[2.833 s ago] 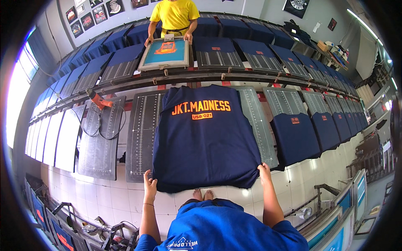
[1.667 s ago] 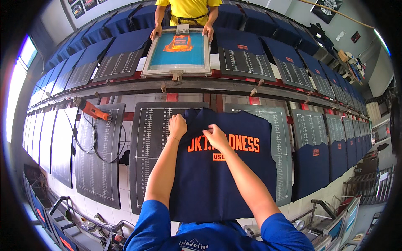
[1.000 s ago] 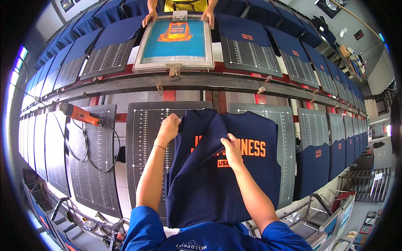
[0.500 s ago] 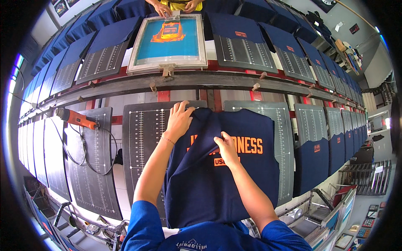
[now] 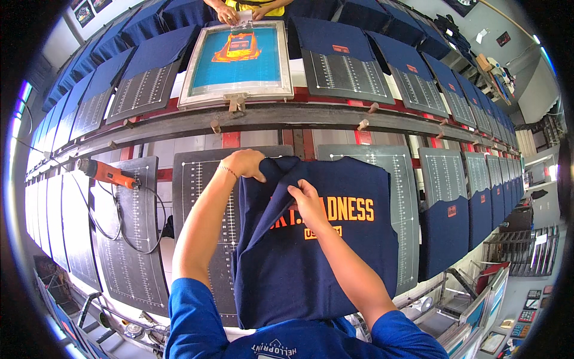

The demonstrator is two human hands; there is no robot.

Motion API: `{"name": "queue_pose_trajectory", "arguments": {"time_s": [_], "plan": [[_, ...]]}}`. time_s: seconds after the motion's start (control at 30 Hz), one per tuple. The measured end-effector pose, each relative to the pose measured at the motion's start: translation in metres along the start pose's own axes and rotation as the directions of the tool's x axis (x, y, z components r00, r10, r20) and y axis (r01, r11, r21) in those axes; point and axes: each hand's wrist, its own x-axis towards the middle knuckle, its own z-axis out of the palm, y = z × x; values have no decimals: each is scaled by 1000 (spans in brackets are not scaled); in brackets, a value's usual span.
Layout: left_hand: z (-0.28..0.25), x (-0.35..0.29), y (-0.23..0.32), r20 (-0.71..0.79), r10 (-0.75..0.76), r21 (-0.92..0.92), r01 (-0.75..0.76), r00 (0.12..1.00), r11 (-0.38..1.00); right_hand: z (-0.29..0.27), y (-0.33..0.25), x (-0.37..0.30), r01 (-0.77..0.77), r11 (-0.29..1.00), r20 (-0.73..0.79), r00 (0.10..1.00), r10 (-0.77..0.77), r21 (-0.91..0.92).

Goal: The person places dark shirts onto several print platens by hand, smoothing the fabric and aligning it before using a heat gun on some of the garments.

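The left hand [image 5: 245,163] is bent at the upper left corner of the navy garment [image 5: 311,275], thumb apart from the fingers at the cloth's edge — whether it pinches the fabric I cannot tell, as the fingertips are partly lost against it. The right hand [image 5: 305,200] is nearly closed, thumb and forefinger nipping a raised fold near the middle of the frame. The garment lies just right of centre, across two marked boards, the darker one [image 5: 206,206] at its left and the greyer one [image 5: 403,221] at its right

The fold slants down to the left and covers part of the orange lettering [image 5: 357,209]. To handle it well, I would keep the right pinch light and lifted, so that the cloth does not rub over the print; whether the ink is dry cannot be seen. The left hand would do best to steady the corner while the right draws the fold, both pulling evenly — a one-sided tug could skew the lower edge. Smooth the slack outward along the crease, away from the letters, before letting go
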Motion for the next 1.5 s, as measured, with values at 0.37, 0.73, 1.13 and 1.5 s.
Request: {"name": "queue_pose_trajectory", "arguments": {"time_s": [0.37,0.73,1.13,1.5], "plan": [[18,-46,46,-685,-414,-421,138,600,897,42,20,54,-19,871,197,976,-89,491],[91,-71,112,-721,15,47,27,693,999,-103,22,-95,648,188,509,718,-474,-738],[102,-38,132,-753,-134,317,533,645,785,-300,53,-291,449,27,417,850,-321,-893],[140,24,457,-516,-352,-650,-89,781,755,-542,48,-385,-255,448,-510,546,-665,-857]]}}
